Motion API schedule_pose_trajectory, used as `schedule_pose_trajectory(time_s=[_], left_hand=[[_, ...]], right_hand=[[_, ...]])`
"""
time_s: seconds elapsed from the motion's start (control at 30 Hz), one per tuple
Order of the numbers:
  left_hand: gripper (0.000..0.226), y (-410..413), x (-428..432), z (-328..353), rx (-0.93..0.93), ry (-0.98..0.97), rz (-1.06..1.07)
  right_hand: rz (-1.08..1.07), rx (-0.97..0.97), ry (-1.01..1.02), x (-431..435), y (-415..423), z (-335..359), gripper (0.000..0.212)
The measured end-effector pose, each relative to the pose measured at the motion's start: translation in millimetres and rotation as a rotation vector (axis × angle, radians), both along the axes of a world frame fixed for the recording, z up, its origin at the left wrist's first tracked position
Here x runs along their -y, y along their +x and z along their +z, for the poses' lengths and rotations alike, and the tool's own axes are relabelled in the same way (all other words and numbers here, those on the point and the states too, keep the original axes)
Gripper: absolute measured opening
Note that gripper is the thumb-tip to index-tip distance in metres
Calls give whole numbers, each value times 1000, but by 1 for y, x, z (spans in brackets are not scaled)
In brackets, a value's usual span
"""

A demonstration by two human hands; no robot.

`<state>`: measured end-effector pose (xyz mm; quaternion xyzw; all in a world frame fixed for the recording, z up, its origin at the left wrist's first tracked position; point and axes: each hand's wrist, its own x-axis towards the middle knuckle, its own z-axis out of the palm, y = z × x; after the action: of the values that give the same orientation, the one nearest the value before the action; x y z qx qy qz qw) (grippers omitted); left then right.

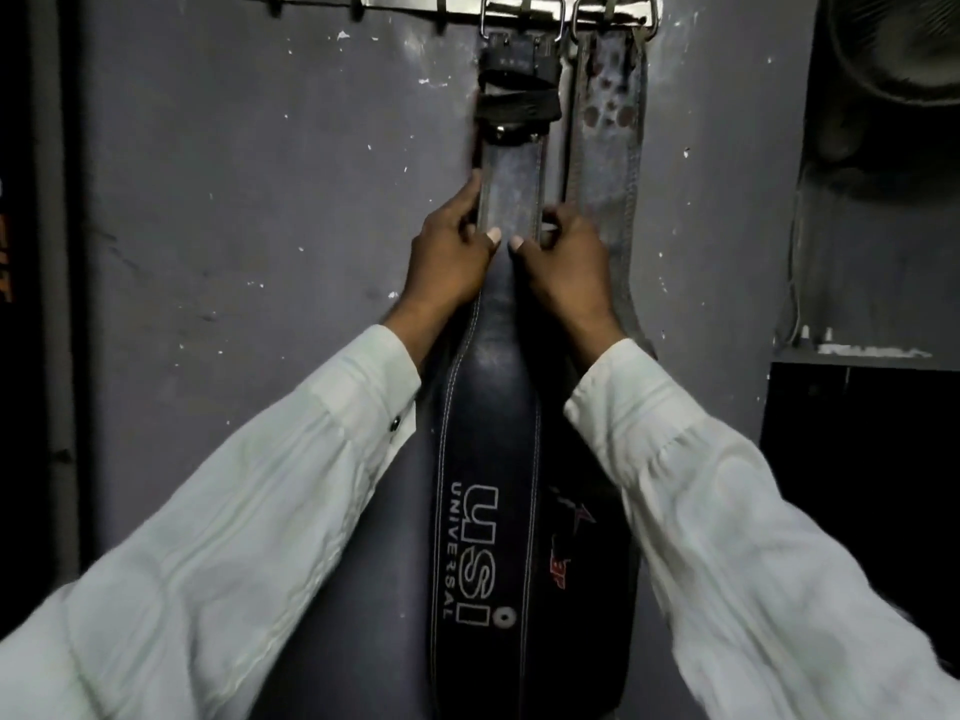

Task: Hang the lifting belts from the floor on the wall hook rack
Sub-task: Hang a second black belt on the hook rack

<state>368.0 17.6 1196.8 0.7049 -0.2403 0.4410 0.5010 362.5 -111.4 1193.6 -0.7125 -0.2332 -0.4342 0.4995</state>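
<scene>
While both hands grip its narrow strap, the black belt [488, 511] hangs flat vs the wall [234, 200], its metal buckle over hooks of the hook rack [415, 2] at top of frame. Left hand [449, 257] pinches the strap's left edge, thumb on the front, fingers wrapped behind; right hand [563, 267] does the same on the right edge. Thumb tips nearly meet at mid-strap.

Belt look: dark leather, worn & dusty on the narrow upper strap, w/ a black keeper loop and rivets just under the buckle. Below the hands it widens into a padded, glossy back panel w/ pale stitching along both edges. White outline lettering "USI UNIVERSAL" runs lengthwise down the panel. Lower end goes out of frame.

Just beside it on the right hangs a second belt [605, 148], brownish-grey, scuffed, blotchy w/ dark spots, stitched edges, its buckle on the rack's right-end hooks. Its wide lower part sits partly behind the black one; red & white print shows there, not legible.

White sleeves [234, 511] cover both forearms; left cuff has a dark button.

Wall: grey paint, chipped in many small white flecks, scratch marks at left. Rack is a metal bar w/ several hooks to the left of the belts. At right, a dark recess w/ a ledge [857, 350], thin cables and a large round dark shape [893, 44] up top, too dim to ID. Far left edge is a dark vertical strip w/ orange lettering, cut off. Lighting dim overall.
</scene>
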Motion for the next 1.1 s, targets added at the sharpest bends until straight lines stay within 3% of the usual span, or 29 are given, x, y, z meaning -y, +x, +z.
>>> schedule_pose_trajectory(time_s=[0.13,0.3,0.4,0.5,0.57,0.77,0.93,1.1], left_hand=[[62,-11,-6,-68,-87,-3,-155],[54,-20,-19,-153,-354,-119,-330],[54,-25,-19,-182,-451,-121,-360],[50,-24,-15,-186,-390,-140,-244],[52,-26,-15,-186,-373,-133,-212],[48,-36,-27,-220,-533,-13,-377],[42,-31,-18,-229,-467,-99,-269],[42,-29,-23,-265,-574,-74,-382]], right_hand=[[82,-140,-116,10,-2,-54,40],[319,-407,-246,25,-2,-124,69],[342,-415,-137,24,1,-154,51],[112,-319,-112,15,-4,-162,39],[75,-338,-93,13,-9,-161,39],[274,-528,-130,25,-18,-199,49],[107,-405,-17,19,-17,-226,41],[235,-497,-10,24,-21,-267,45]])
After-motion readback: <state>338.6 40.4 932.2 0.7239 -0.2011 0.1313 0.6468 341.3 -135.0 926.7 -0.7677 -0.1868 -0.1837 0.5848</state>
